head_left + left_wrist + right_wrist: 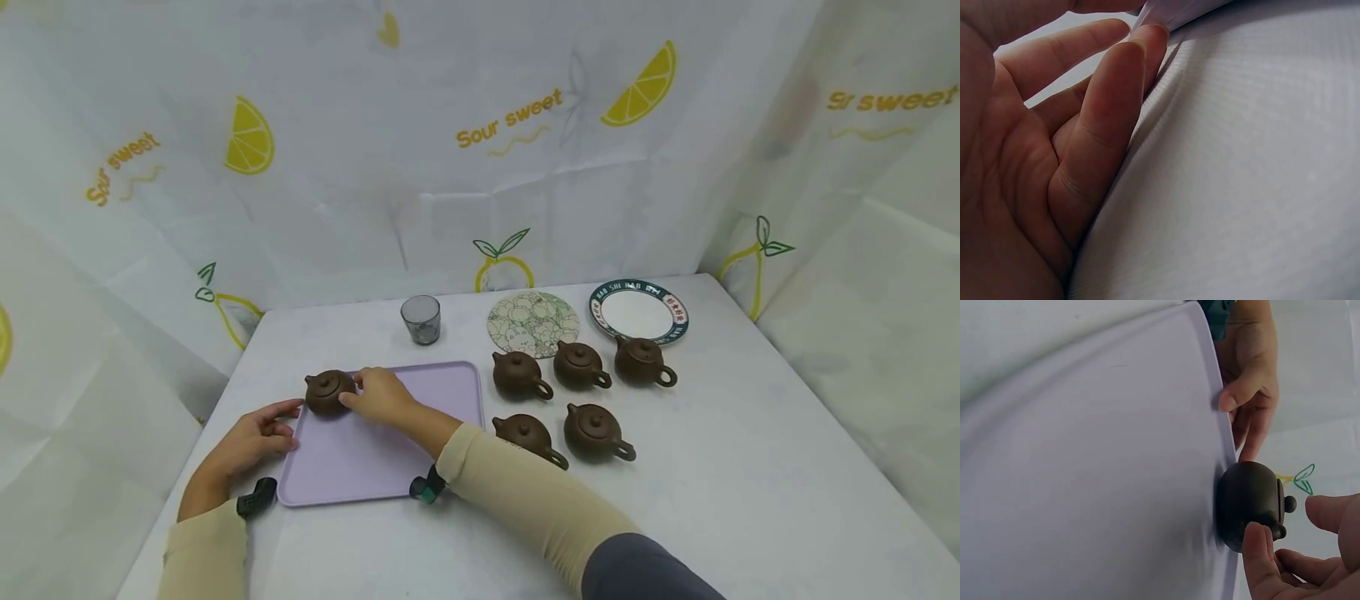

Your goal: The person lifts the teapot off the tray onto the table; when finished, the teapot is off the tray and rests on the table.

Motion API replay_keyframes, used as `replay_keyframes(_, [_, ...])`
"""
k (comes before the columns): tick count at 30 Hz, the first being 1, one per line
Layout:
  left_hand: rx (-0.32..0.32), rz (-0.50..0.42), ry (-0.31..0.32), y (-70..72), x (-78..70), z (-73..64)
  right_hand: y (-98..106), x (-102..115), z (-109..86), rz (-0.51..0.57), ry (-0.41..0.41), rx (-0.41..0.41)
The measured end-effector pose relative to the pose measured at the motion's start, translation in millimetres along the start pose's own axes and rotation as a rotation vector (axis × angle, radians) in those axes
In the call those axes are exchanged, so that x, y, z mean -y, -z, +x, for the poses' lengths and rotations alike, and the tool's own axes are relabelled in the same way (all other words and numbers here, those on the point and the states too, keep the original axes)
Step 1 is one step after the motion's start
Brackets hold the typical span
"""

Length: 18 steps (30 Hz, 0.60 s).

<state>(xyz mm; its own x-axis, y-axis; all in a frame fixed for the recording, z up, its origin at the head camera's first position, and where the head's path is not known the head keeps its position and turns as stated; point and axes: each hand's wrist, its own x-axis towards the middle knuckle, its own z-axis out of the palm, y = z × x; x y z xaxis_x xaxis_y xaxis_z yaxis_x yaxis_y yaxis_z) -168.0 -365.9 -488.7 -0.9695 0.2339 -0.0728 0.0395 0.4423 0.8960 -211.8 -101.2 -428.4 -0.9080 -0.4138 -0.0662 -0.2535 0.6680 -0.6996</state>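
A brown teapot point(328, 393) sits at the far left corner of a lilac tray point(375, 471). My right hand point(384, 398) reaches across the tray and holds this teapot on its handle side, thumb and fingers around the handle. In the right wrist view the teapot point(1249, 497) stands close to the tray's rim. My left hand point(258, 437) is at the tray's left edge, the thumb on the rim and the other fingers outside it. Its index fingertip comes near the teapot. In the left wrist view, the left fingers point(1113, 94) meet at the tray's edge.
Several more brown teapots point(595, 432) stand right of the tray, handles toward the right. Behind are a grey glass point(422, 321), a round patterned mat point(532, 321) and a plate with a dark green rim point(671, 333). A printed white cloth point(420, 167) hangs behind the table.
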Motion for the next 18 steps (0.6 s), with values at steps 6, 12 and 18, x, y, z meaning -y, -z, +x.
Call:
replay_keyframes(6, [0.008,0.004,0.001,1.4,1.5,1.0,-7.2,0.0,5.2,0.008,-0.058,0.017])
replay_keyframes(12, [0.010,-0.006,-0.014,0.9,3.7,4.8,-12.4,-4.7,7.5,0.141,-0.126,0.031])
replay_keyframes(18, [0.008,-0.011,-0.039,1.6,6.1,4.3,-6.3,-10.7,0.5,0.092,-0.088,-0.004])
